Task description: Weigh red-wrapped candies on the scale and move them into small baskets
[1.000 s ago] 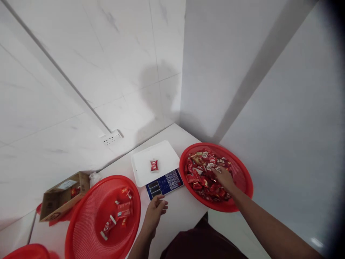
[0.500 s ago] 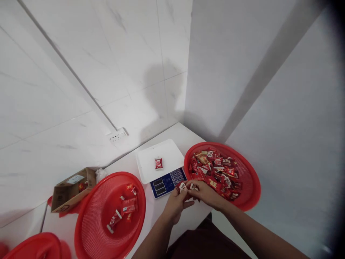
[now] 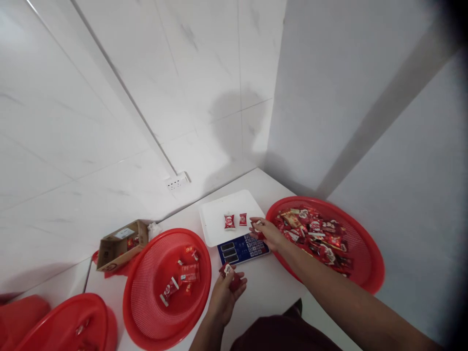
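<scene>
My left hand [image 3: 224, 295] is closed round a small red candy packet [image 3: 229, 275], just in front of the scale's blue keypad [image 3: 243, 247]. My right hand [image 3: 266, 232] reaches over the right edge of the white scale tray [image 3: 215, 222] with another red packet [image 3: 257, 227] pinched in its fingers. Two red packets [image 3: 234, 221] lie on the tray. A red basket [image 3: 360, 253] full of candy packets is at the right, and a red basket [image 3: 146, 292] with several packets sits at the left.
A brown cardboard box [image 3: 119, 242] stands behind the left basket. Another red basket [image 3: 69, 326] is at the lower left corner. A wall socket [image 3: 176, 181] is on the tiled wall behind the white table [image 3: 266, 287].
My hands were together in front of the scale half a second ago. Now they are apart: the right hand has reached to the tray, where a second packet lies, and the left stays back with a packet.
</scene>
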### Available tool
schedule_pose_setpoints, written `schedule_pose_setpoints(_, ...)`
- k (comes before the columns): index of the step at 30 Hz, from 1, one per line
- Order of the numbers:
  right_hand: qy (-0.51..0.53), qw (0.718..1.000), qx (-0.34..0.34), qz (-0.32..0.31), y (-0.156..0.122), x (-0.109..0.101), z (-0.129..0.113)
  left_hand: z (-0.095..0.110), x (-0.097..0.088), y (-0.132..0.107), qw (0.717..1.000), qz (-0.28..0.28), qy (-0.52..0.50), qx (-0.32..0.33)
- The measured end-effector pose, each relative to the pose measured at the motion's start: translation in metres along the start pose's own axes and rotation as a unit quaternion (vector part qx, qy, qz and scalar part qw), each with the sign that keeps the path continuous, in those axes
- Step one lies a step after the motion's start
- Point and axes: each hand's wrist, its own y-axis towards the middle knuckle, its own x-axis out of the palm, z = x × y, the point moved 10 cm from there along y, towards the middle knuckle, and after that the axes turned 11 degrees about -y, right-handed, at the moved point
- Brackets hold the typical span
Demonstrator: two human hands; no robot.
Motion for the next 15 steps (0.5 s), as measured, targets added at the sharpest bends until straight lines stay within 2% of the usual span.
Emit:
schedule_pose_setpoints(3,-0.013,0.999,0.039,0.013,-0.002,-0.004,0.024,-0.002,-0.011,-0.001,1.0,0.005,-0.007,-0.002)
schedule_pose_setpoints(6,-0.024,0.996,0.09,0.008,-0.015,-0.005,0.061,-0.007,-0.023,-0.001,1.0,0.012,-0.002,-0.01)
schedule_pose_setpoints(8,-0.024,0.993,0.117,0.001,-0.022,-0.002,0.076,-0.012,-0.031,0.0,1.0,0.014,0.007,-0.022)
schedule_pose_setpoints(10,-0.014,0.993,0.119,-0.006,-0.02,0.005,0.074,-0.017,-0.038,0.001,0.999,0.012,0.018,-0.032)
schedule_pose_setpoints(13,0.009,0.997,0.082,-0.015,-0.005,0.015,0.045,-0.019,-0.042,0.001,0.999,0.003,0.031,-0.037)
schedule_pose_setpoints(15,-0.018,0.998,0.057,-0.015,0.003,0.016,0.026,-0.017,-0.04,0.0,0.999,-0.014,0.038,-0.036)
